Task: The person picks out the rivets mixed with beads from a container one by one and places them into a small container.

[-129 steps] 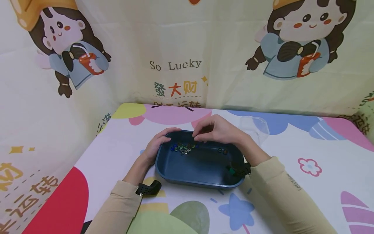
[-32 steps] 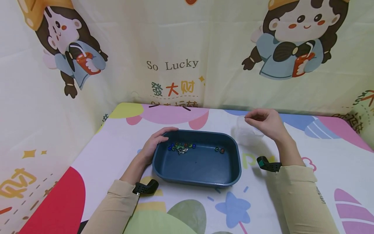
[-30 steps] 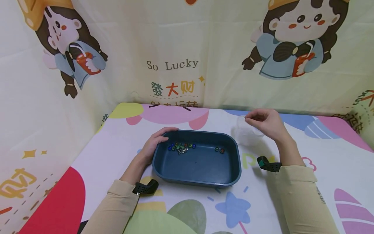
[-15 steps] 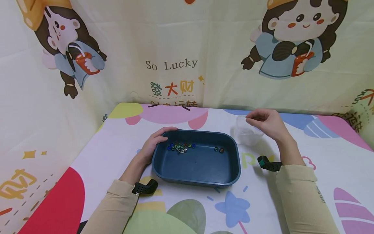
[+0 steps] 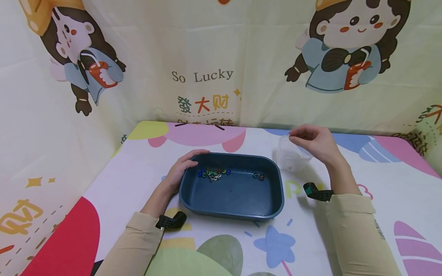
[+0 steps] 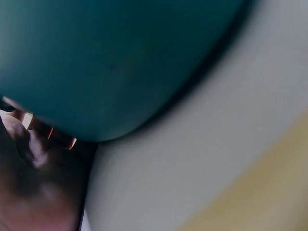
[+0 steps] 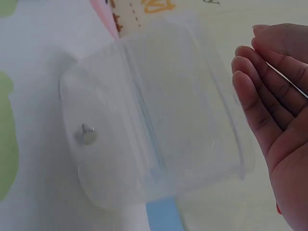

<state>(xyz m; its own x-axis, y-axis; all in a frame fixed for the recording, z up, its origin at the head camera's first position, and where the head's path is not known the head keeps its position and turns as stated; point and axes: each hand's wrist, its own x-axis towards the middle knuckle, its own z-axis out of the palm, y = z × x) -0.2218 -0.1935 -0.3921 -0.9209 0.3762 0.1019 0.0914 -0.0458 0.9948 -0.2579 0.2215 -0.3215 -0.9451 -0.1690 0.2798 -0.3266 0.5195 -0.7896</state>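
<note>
My left hand [image 5: 181, 168] grips the left end of a dark blue basin [image 5: 228, 199], with the thumb over its rim. Several glass marbles [image 5: 208, 172] lie in the basin's far left part beside a cluster of small silvery pieces [image 5: 215, 177]. Two more marbles [image 5: 258, 176] sit apart at the right. Above the rim of a clear plastic box [image 5: 293, 159] is my right hand [image 5: 315, 143]. In the right wrist view its fingers [image 7: 250, 96] are loosely bent with nothing between them. One small silvery piece with a short stem [image 7: 88, 134] shows at the box's bottom.
A patterned cloth covers the table [image 5: 345, 214], and a printed curtain [image 5: 266, 76] hangs behind it. The box stands just beyond the basin's far right corner. Black wrist cameras [image 5: 171, 221] project from both wrists.
My right hand has gone from over the marbles to the clear box at the right. Lately it rose slightly and its fingers parted. My left hand stays on the basin.
</note>
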